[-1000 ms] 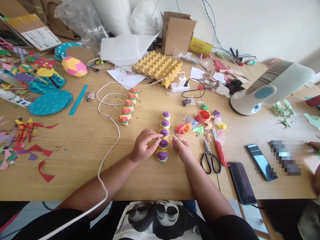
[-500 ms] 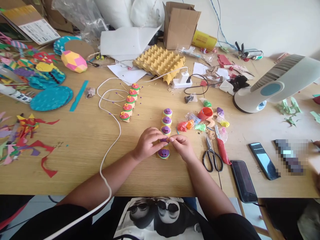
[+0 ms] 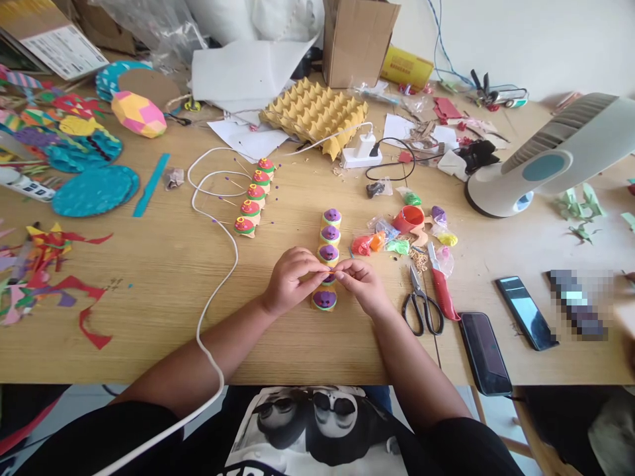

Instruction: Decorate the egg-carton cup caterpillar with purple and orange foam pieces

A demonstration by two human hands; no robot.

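My left hand (image 3: pixel 295 279) and my right hand (image 3: pixel 364 285) meet fingertip to fingertip, each pinching an end of a thin orange strip (image 3: pixel 331 272), which looks like soft clay. Just beneath them stands a row of egg-carton cups (image 3: pixel 329 253) topped with purple clay and small dark dots. My fingers partly hide one of its cups. A second egg-carton row (image 3: pixel 250 208), in red and green with yellow rings and thin sticks poking out of its sides, lies farther left.
Right of my hands are bagged clay (image 3: pixel 364 244), an orange-red cup (image 3: pixel 409 219), black scissors (image 3: pixel 421 304), a red-handled knife (image 3: pixel 444 291) and phones (image 3: pixel 483 350). A white cable (image 3: pixel 233 254) crosses over my left forearm. Behind are a yellow egg tray (image 3: pixel 315 116) and a fan (image 3: pixel 540 165).
Both hands stay over the purple row, and the thin orange strip between the fingertips now shows more plainly. The whole view has shifted slightly.
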